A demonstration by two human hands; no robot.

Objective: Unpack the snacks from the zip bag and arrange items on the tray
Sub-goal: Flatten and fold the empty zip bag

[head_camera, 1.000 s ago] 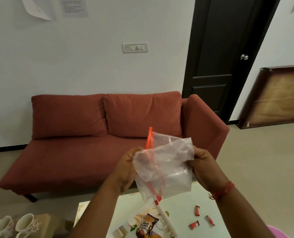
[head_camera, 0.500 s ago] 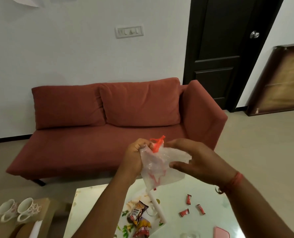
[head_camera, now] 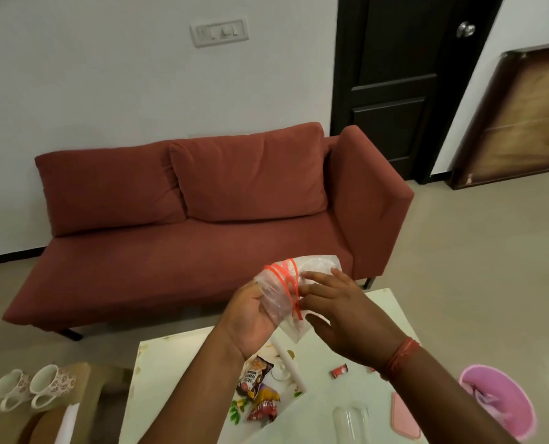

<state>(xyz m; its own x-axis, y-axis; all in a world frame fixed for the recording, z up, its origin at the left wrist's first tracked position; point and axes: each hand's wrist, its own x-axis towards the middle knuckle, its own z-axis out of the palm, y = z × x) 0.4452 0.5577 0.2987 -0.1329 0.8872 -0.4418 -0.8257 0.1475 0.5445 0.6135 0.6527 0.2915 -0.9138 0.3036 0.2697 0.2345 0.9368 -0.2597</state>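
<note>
Head view | your left hand (head_camera: pixel 250 318) grips the crumpled clear zip bag (head_camera: pixel 286 293), red seal twisted | right hand (head_camera: pixel 346 315) fingers spread, touching it | snack packets (head_camera: pixel 257 389) on white tabletop (head_camera: pixel 157 373) | red sofa (head_camera: pixel 202 213) behind

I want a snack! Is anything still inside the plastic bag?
The crumpled clear zip bag with the red strip looks empty where it shows. The left hand covers its lower part, so that stays unseen.

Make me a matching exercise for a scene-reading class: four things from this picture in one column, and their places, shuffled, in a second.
Things
1. crumpled clear plastic zip bag with red seal
2. two floral ceramic mugs
3. pink plastic bin
4. small red wrapped candy

Places
A. white tabletop
B. floor, far right
C. between both hands
D. low wooden surface, far left

Pairs: 1-C, 2-D, 3-B, 4-A
</note>
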